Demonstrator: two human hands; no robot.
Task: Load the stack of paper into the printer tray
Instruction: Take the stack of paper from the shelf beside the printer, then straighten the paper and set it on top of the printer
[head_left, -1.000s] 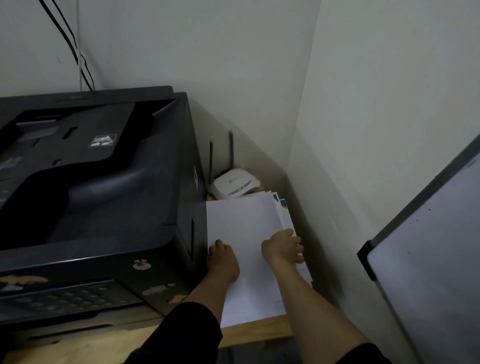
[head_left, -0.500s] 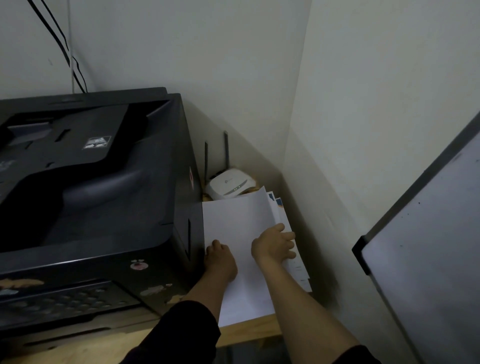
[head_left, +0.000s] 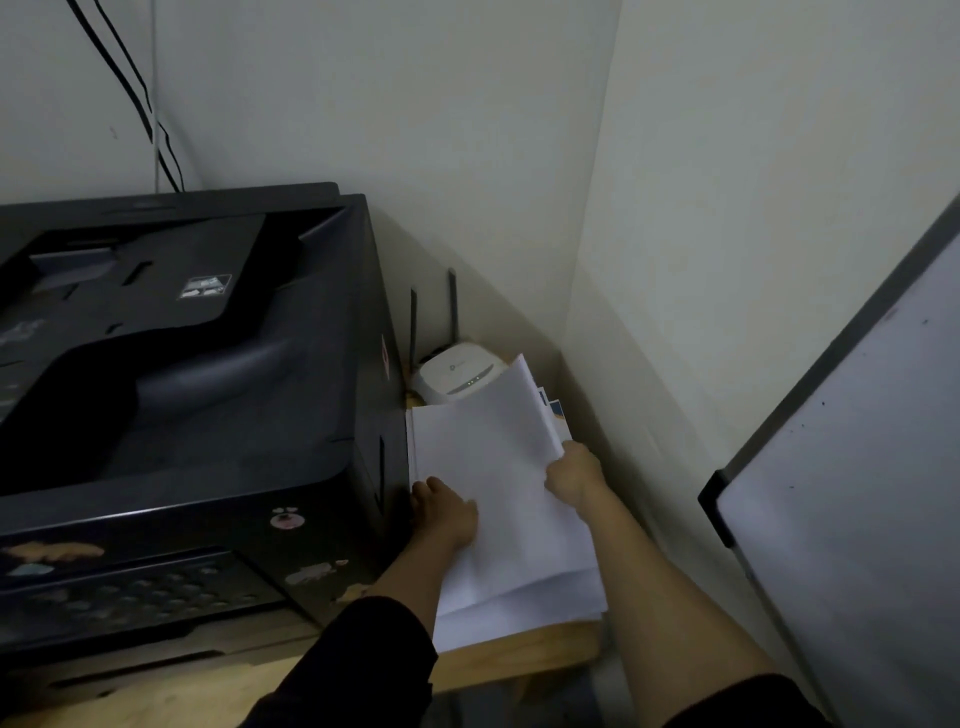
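A stack of white paper (head_left: 493, 457) lies on the wooden table to the right of a large black printer (head_left: 208, 395). My right hand (head_left: 574, 475) grips the right edge of the upper sheets and lifts that side, so the upper part tilts up off the lower sheets. My left hand (head_left: 447, 512) rests with its fingers on the left part of the stack, close to the printer's side. The printer's paper tray is not visible.
A white router (head_left: 457, 376) with two dark antennas sits behind the paper against the wall. The wooden table edge (head_left: 519, 660) runs below the stack. A whiteboard (head_left: 857, 493) leans at the right. Black cables (head_left: 140, 98) run down the wall behind the printer.
My right hand moved from the top of the stack to its right edge and closed on it, raising the upper sheets. My left hand stayed in place.
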